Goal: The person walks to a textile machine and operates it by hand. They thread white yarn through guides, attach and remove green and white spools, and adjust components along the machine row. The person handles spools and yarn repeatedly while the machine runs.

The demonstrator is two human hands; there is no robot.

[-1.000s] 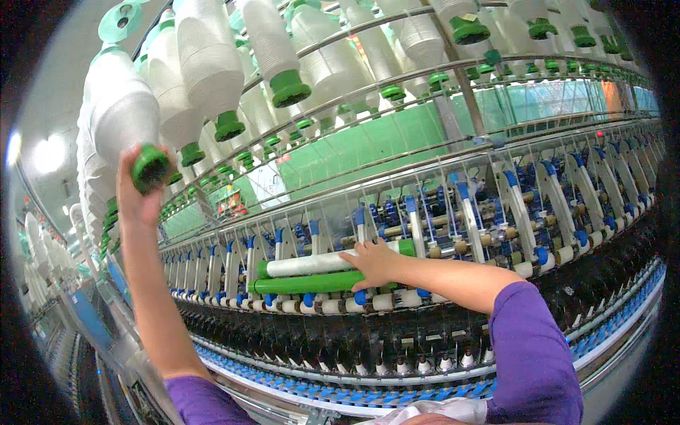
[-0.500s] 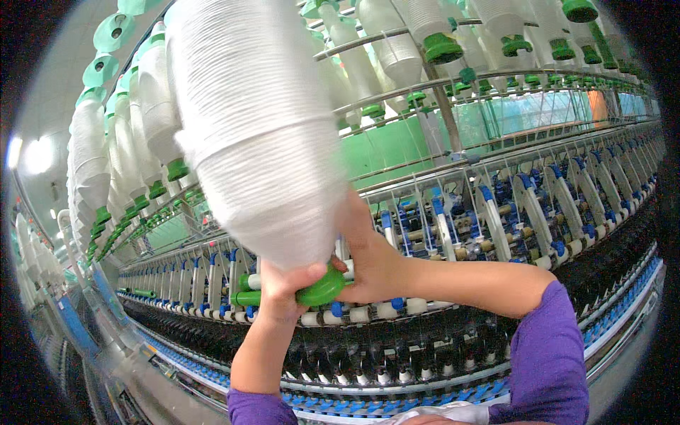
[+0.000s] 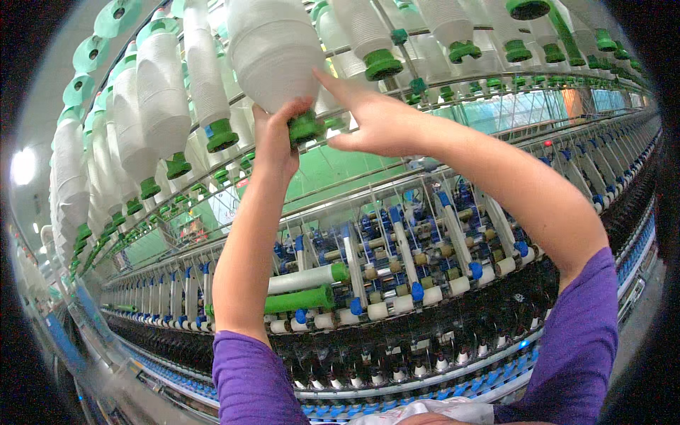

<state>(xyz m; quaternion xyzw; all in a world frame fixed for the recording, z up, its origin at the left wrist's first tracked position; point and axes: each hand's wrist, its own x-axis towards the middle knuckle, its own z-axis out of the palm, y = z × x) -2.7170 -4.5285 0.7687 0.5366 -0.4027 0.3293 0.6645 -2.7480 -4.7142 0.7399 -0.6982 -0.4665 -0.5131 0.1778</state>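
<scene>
The spinning machine (image 3: 404,255) stretches right across below, and up goes the action — the big white bobbin (image 3: 276,53) is at the hanging row, its top beyond the picture, so I can't tell whether it's hooked. This looks like the raising-and-steadying step. Left hand (image 3: 275,138) wrapped firmly around the narrow lower neck; right hand (image 3: 379,124) spread wide, gripping nothing, forefinger at the bobbin's side, contact unclear. Smallest of all, the green end (image 3: 306,127) peeps out past the left thumb. Next calls, I'd judge, for upright control before any letting go. Half a second ago the bobbin was lower, tilted before the machine — now it's high, and the right hand has come away from the green end.
</scene>
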